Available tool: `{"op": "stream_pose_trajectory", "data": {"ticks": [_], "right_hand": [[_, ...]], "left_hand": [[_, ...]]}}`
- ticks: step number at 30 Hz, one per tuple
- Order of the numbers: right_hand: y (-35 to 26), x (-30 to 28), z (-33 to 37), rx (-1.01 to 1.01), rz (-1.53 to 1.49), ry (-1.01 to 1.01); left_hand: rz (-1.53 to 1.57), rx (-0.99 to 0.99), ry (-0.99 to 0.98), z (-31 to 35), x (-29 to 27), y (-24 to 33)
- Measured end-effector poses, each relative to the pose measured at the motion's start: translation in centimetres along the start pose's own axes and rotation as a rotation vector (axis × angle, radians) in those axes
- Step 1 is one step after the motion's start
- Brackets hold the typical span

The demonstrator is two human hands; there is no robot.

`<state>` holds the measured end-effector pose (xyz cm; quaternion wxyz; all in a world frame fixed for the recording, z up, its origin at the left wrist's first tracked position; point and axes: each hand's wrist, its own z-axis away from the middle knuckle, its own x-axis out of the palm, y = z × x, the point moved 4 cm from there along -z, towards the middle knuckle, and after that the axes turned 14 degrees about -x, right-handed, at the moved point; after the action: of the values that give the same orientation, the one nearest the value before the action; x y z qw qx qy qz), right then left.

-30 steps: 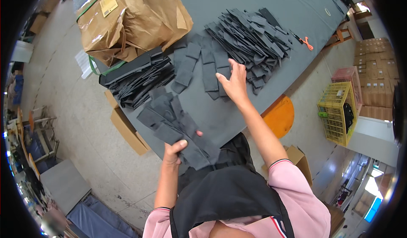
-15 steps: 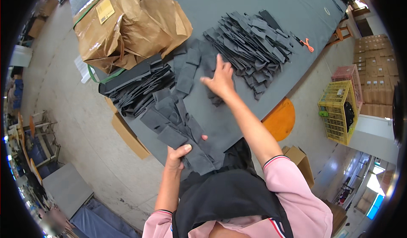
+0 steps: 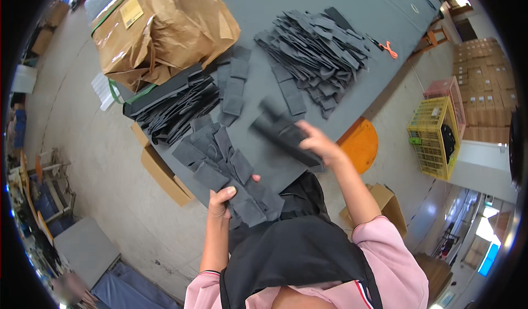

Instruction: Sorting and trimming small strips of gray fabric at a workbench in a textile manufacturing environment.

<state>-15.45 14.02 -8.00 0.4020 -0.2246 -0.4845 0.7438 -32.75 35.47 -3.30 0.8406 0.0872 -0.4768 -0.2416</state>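
Note:
My left hand (image 3: pixel 221 197) is closed round a bunch of dark grey fabric strips (image 3: pixel 217 157) at the near edge of the table, thumb on top and a fingertip showing on the far side. In my right hand (image 3: pixel 323 145) is another dark fabric strip (image 3: pixel 286 137), blurred by motion, just right of the bunch and above the table. A large fanned pile of similar strips (image 3: pixel 316 50) lies farther off, with one strip (image 3: pixel 290 91) at its left side. To the left are a second pile (image 3: pixel 179 108) and a separate folded strip (image 3: pixel 235 86).
A big crumpled brown paper package (image 3: pixel 165 34) stands at the table's far left. Orange-handled scissors (image 3: pixel 389 49) lie right of the large pile. An orange round stool (image 3: pixel 360 144), an open carton (image 3: pixel 388 207) and a yellow crate (image 3: pixel 432 138) stand beyond the table's right edge.
My right hand has moved from beside the large pile toward me, now carrying a strip. The left hand still grips its bunch; the whole view has shifted slightly.

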Motion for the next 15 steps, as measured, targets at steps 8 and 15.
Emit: {"op": "stream_pose_trajectory", "data": {"ticks": [8, 15], "right_hand": [[-1.7, 0.4, 3.5, -0.028, 0.419, -0.018], [-1.4, 9.1, 5.1, -0.403, 0.407, 0.049]], "left_hand": [[-0.132, -0.022, 0.159, 0.2, 1.2, -0.5], [-0.341, -0.094, 0.399, 0.3, -2.2, -2.4]]}}
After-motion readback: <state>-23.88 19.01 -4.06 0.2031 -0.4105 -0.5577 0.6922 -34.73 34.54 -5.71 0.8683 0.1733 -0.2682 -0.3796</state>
